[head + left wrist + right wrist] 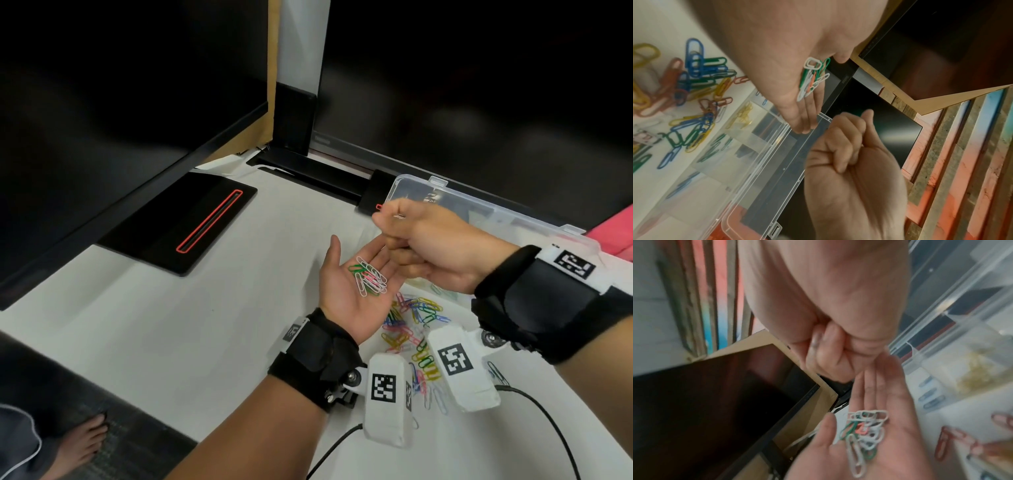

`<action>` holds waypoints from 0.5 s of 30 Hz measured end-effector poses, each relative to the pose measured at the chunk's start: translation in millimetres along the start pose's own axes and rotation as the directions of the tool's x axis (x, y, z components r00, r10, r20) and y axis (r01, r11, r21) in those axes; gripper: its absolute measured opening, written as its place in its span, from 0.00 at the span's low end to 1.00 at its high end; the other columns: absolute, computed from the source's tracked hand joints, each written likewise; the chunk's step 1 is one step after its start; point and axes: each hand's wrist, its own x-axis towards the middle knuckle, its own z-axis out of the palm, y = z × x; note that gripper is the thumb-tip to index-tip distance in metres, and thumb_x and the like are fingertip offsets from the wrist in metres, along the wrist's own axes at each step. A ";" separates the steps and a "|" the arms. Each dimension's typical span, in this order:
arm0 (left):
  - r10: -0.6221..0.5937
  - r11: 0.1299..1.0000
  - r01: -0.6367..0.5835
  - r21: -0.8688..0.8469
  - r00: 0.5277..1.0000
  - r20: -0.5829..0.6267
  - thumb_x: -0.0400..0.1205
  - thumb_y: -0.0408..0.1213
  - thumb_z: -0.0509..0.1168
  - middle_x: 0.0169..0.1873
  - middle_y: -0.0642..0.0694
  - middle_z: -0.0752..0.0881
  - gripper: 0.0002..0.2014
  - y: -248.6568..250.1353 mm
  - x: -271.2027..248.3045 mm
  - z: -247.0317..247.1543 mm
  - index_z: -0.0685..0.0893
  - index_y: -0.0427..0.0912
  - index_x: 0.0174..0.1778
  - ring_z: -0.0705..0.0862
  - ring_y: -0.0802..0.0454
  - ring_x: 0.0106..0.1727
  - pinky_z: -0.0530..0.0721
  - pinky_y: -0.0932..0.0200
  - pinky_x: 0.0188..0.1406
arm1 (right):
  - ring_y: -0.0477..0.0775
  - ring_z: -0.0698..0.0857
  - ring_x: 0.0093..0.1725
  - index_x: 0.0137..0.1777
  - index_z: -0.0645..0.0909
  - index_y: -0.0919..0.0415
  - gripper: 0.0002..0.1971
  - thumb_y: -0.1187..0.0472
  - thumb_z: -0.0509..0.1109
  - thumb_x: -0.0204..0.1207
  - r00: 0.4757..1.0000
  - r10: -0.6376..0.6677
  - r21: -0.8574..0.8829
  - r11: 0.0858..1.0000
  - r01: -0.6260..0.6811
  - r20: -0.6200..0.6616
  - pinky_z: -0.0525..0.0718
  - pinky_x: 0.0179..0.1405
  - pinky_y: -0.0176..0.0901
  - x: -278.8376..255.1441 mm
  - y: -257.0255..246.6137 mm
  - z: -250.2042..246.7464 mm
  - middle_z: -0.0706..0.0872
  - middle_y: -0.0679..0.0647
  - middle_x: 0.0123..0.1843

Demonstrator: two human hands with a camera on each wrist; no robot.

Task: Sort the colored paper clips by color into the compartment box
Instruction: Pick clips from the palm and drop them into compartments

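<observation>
Paper clips (370,280), mostly white with some green and a pink one, lie bunched on the flat, upturned palm of the left hand (354,293). Just above its fingertips the right hand (433,245) is curled, thumb and forefinger pinched; whether they hold a clip cannot be told. A loose heap of mixed clips (412,329) lies on the white worktop (205,325) below both hands. Behind stands the clear compartment box (479,209), yellow clips (744,116) in one compartment. The monitor (890,123) bezel's lettering is too blurred to read.
</observation>
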 end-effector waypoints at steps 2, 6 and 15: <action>0.000 1.000 0.000 0.000 1.000 -0.021 0.85 0.60 0.52 0.57 0.31 0.84 0.34 0.5 -0.2 -0.3 0.79 0.28 0.64 0.82 0.38 0.63 0.71 0.44 0.75 | 0.48 0.80 0.21 0.52 0.79 0.55 0.09 0.58 0.57 0.89 0.998 -0.060 -0.274 0.960 0.064 0.024 0.72 0.13 0.34 -0.3 0.0 5.0 0.87 0.55 0.31; -0.001 0.999 0.005 0.038 0.995 -0.102 0.85 0.61 0.52 0.66 0.34 0.82 0.34 0.3 -1.2 -1.1 0.80 0.32 0.68 0.80 0.41 0.69 0.66 0.46 0.79 | 0.42 0.87 0.46 0.55 0.87 0.44 0.09 0.55 0.67 0.81 0.954 -0.227 -0.883 0.382 0.271 0.195 0.87 0.48 0.42 2.9 1.2 5.1 0.91 0.43 0.47; -0.018 1.000 0.018 -0.004 0.977 -0.212 0.84 0.61 0.58 0.55 0.40 0.78 0.28 1.0 0.9 -4.0 0.85 0.36 0.57 0.78 0.43 0.67 0.69 0.46 0.75 | 0.55 0.80 0.38 0.57 0.86 0.36 0.12 0.52 0.65 0.78 0.907 -0.318 -0.955 -0.193 0.225 0.278 0.64 0.24 0.39 3.2 4.1 19.2 0.87 0.49 0.46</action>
